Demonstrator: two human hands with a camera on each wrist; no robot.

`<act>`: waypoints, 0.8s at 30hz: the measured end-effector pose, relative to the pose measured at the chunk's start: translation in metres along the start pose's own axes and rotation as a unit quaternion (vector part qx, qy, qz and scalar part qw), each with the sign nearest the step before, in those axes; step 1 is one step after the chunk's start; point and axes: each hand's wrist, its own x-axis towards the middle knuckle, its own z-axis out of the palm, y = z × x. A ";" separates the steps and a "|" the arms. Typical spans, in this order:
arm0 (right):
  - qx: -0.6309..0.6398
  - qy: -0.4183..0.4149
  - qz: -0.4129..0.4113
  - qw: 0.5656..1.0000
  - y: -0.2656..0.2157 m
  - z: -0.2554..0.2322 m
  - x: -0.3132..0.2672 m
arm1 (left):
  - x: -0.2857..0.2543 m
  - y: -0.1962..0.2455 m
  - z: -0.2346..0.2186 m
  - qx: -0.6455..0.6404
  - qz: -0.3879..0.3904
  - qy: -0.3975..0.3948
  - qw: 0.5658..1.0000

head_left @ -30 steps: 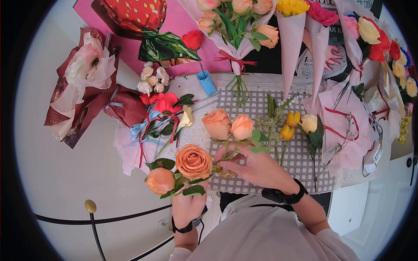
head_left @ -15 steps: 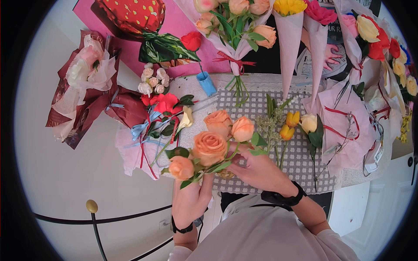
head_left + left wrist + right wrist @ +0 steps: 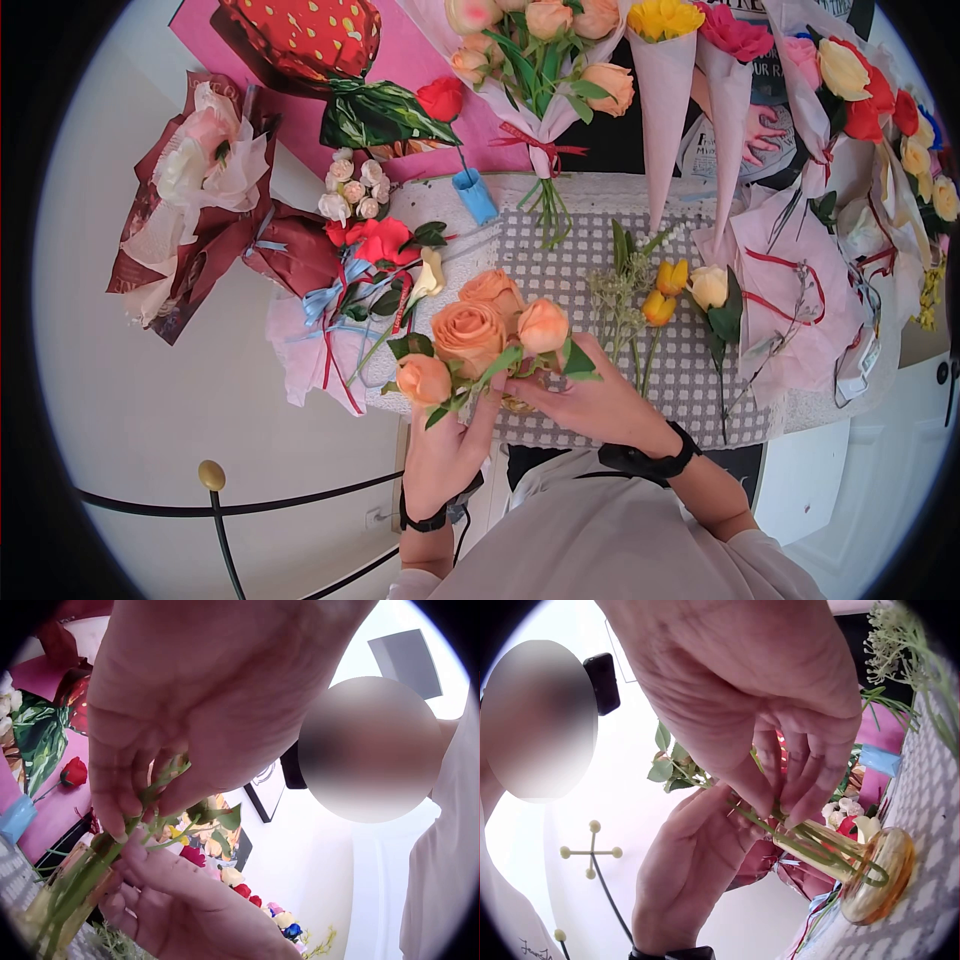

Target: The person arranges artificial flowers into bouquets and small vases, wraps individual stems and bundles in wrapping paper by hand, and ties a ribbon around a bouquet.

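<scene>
Several peach roses (image 3: pixel 468 338) are bunched together in front of the person, their heads close above both hands. My left hand (image 3: pixel 448 455) pinches green rose stems (image 3: pixel 814 844) from the left, fingers curled beneath the blooms. From the other side my right hand (image 3: pixel 600 405) also pinches stems, its fingertips right beside the left ones. Below the fingers the stems run down into an amber glass vase (image 3: pixel 892 874) on the tablecloth, bending inside its rounded base. The blooms largely hide the vase in the head view.
Yellow tulips (image 3: pixel 664 292), a cream rose (image 3: pixel 710 287) and pink wrapping paper (image 3: pixel 800 320) lie to the right. On the left are red flowers (image 3: pixel 385 242) with ribbons and a dark red wrapped bouquet (image 3: pixel 290 245). A wrapped rose bouquet (image 3: pixel 545 135) and paper cones (image 3: pixel 665 110) stand behind.
The left hand has carried its roses rightward and up against the other roses, so the blooms now form one cluster. The right hand stays near the vase, shifting slightly.
</scene>
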 end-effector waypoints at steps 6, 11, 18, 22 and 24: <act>0.028 0.047 0.117 0.992 -0.005 0.006 -0.006 | 0.004 -0.005 0.002 -0.044 -0.048 0.028 0.998; -0.027 0.034 0.104 0.994 -0.010 0.004 -0.006 | 0.004 -0.017 0.005 -0.021 0.007 0.082 0.996; -0.014 0.040 0.108 0.993 -0.004 0.007 -0.010 | -0.001 -0.038 0.009 0.003 0.044 0.121 0.992; 0.029 0.039 0.107 0.993 -0.003 0.006 -0.008 | 0.002 -0.029 0.004 0.016 0.016 0.099 0.995; 0.015 0.019 0.087 0.996 -0.001 0.003 -0.008 | 0.003 -0.023 0.002 -0.001 -0.031 0.063 0.998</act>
